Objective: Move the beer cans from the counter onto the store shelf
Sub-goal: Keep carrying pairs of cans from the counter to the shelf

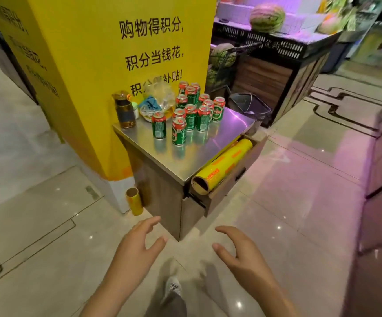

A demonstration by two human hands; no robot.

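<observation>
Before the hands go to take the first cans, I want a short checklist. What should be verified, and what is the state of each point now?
1. Left hand empty and open: ok.
2. Right hand empty and open: ok.
3. Cans upright on the counter: ok, all that show stand upright.
4. Nearest cans free to take: ok, the front can has bare counter before it.
5. Path to the counter free: not ok, the open drawer with a yellow roll sticks out at the right.
6. Shelf has room: cannot tell, it is not in view.
</observation>
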